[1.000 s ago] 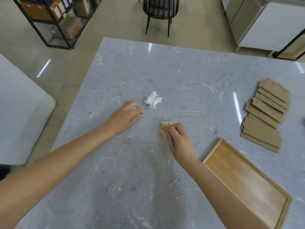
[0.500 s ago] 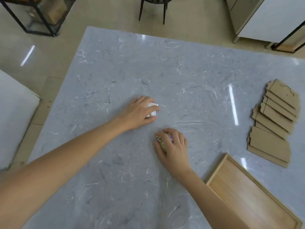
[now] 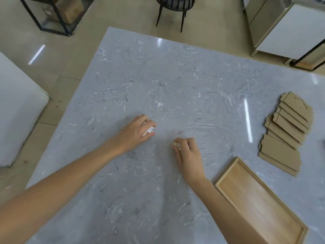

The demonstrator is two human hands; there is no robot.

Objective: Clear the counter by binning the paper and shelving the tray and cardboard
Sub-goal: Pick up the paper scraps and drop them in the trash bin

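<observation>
The task is barely begun. The left hand (image 3: pixel 135 132) curls around a white paper scrap (image 3: pixel 149 130), the right hand (image 3: pixel 189 154) around a yellowish paper scrap (image 3: pixel 176 144), both low on the counter (image 3: pixel 175 85). Wooden tray (image 3: pixel 260 205) and cardboard pieces (image 3: pixel 288 134) lie unshelved at right.

White paper wad (image 3: pixel 149 130) and yellowish wad (image 3: pixel 176 144) clutched, empty wooden tray (image 3: pixel 260 203) near fanned cardboard pieces (image 3: pixel 288 131)

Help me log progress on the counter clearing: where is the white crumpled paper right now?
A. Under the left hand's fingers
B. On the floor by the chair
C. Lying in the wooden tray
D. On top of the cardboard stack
A: the white crumpled paper peeks out from under the closed fingers of the left hand on the counter.
</observation>
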